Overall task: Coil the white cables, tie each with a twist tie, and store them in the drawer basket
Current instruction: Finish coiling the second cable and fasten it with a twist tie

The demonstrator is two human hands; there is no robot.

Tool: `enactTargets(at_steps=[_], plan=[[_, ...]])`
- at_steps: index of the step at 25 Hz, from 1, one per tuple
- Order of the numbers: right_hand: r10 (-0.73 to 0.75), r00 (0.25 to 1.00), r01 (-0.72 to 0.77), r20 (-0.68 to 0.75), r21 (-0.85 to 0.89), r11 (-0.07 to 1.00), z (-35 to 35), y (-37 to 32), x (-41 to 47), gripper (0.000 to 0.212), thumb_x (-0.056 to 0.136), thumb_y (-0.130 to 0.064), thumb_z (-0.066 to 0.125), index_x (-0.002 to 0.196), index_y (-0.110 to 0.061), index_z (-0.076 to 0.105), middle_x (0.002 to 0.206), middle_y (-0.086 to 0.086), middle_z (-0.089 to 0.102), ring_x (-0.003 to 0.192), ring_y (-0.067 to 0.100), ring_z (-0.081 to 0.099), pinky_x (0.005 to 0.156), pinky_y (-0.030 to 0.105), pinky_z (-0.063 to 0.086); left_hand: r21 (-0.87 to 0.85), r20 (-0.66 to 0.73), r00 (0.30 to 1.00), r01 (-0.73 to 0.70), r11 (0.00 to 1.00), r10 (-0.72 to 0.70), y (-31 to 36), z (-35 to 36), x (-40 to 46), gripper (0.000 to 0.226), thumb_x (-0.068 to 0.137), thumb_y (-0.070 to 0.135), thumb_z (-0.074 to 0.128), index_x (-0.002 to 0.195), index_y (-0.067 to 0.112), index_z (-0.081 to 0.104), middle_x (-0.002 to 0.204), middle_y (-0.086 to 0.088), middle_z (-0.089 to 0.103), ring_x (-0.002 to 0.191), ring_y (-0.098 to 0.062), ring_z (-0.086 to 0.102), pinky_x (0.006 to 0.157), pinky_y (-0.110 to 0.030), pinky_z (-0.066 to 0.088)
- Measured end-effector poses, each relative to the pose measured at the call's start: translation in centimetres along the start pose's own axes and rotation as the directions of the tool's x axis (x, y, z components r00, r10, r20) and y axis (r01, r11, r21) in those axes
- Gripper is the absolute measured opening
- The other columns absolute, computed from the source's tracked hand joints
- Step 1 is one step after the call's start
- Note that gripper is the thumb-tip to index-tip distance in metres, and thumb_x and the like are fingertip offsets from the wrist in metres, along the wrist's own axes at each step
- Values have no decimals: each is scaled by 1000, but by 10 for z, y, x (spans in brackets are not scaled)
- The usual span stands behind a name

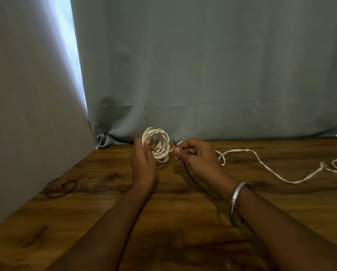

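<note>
Left hand [144,155] gripping coiled white cable [158,143] above counter [183,222]. Right hand [193,153] just beside coil, pinching dark twist tie [174,144].

table [183,222]: dark wood grain | backdrop: grey-blue curtain [203,65] | light: bright gap [73,55] at left

Both forearms reaching forward side by side, left hand [144,156] raised with fingers curled in a grip, thumb up, right hand [193,153] just beside it, fingertips pinched together, wrist bent slightly inward
</note>
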State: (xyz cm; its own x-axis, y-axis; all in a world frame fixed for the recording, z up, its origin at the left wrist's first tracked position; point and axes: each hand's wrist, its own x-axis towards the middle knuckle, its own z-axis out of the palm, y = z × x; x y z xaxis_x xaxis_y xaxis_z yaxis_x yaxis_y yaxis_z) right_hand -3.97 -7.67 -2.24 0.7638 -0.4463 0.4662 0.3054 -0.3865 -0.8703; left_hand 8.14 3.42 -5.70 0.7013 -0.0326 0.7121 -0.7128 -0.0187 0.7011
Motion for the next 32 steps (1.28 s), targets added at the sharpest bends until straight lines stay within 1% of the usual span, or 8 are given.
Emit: enactTargets(at_steps=[4,6,11,15,23,27,29,32], plan=[[320,944,-330,82,186,926,3,-10,-12,17,90,-14,77,84,1,78,62,1,72,39,2,54,39,14,40,-12,46,995,-84,996,85,13,1,-9,26,109,29,38,111,10,56,92,4,64,81,3,59,66,-13,43],[376,923,-383,78,237,893,3,-7,-13,12,89,-17,77,84,-5,77,62,-1,70,37,4,49,34,15,33,-40,104,990,-95,995,99,17,4,-15,22,111,26,38,113,14,57,98,3,66,86,-3,60,70,-15,45],[423,904,-412,55,375,830,4,9,-3,23,89,-29,76,102,-11,79,78,-5,71,40,5,41,34,16,24,-163,329,934,-89,983,139,16,12,-30,32,110,35,38,126,17,60,118,-1,67,113,-17,63,97,-40,52],[389,910,-404,144,513,757,5,17,-3,12,98,-22,65,105,-12,70,79,-5,66,40,2,40,33,16,26,-116,357,926,-88,989,124,8,18,-29,40,106,51,35,114,20,60,111,-6,65,110,-27,61,95,-56,49],[400,878,-469,264,642,606,7,6,-9,26,99,-31,61,79,-16,62,64,-6,56,44,5,38,44,19,29,-111,484,875,63,992,-1,4,17,-29,39,103,56,39,118,26,61,112,-7,66,111,-30,63,96,-60,50],[405,892,-428,202,668,609,7,6,-7,40,95,-39,69,65,-15,56,66,0,50,42,4,43,41,17,32,-148,542,835,-17,989,96,18,11,-34,36,106,37,40,131,17,56,118,0,69,113,-11,66,97,-37,54],[415,894,-413,168,669,618,8,6,-6,41,93,-39,71,65,-14,55,65,0,52,41,4,42,41,16,34,-146,546,829,-47,988,120,21,9,-36,34,106,32,43,136,17,47,113,0,71,103,-6,68,87,-29,56],[420,893,-414,159,655,633,10,5,-7,41,95,-39,68,67,-13,54,60,-2,55,41,4,40,44,17,34,-84,538,838,-53,995,91,17,11,-34,60,109,25,44,160,35,14,115,0,72,100,-10,71,88,-36,59]])
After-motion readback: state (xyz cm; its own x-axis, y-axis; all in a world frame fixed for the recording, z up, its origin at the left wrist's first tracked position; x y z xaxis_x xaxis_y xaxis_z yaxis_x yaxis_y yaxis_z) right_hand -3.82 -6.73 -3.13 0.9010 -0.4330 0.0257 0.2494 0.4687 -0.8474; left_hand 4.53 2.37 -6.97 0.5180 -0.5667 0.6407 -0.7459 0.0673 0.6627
